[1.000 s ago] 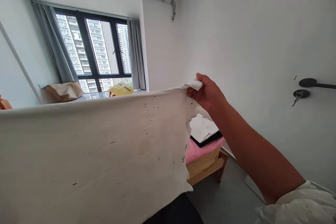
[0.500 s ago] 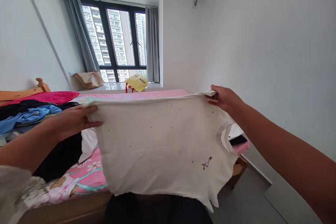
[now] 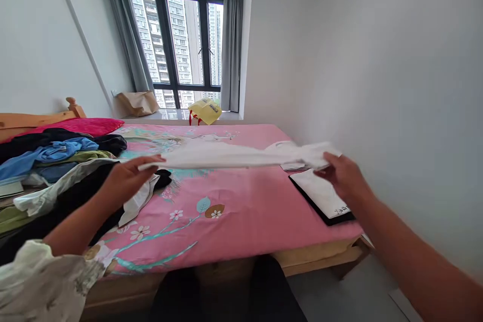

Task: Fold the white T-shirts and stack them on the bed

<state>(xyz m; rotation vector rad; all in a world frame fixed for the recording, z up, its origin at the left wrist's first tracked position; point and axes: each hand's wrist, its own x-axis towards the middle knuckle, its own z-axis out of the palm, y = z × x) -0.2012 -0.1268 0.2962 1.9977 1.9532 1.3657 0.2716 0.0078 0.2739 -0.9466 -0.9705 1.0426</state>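
A white T-shirt (image 3: 226,155) is stretched between my hands above the pink bed sheet (image 3: 241,211), seen nearly edge-on as a flattened strip. My left hand (image 3: 132,173) pinches its left end, and my right hand (image 3: 341,173) grips the bunched right end. Under my right hand, folded clothes (image 3: 320,193), white on black, lie on the bed. To the left, close to my left forearm, is a heap of loose clothes (image 3: 60,161) in black, blue, olive and white.
A wooden headboard (image 3: 37,119) and a magenta pillow (image 3: 86,126) are at the far left. On the window ledge stand a brown paper bag (image 3: 138,103) and a yellow bag (image 3: 206,110). The bed's wooden frame (image 3: 320,259) runs along the near side.
The T-shirt, hanging broad with its printed front facing me, has swung up and away into a flat, blurred strip. More of the bed and the folded clothes now show.
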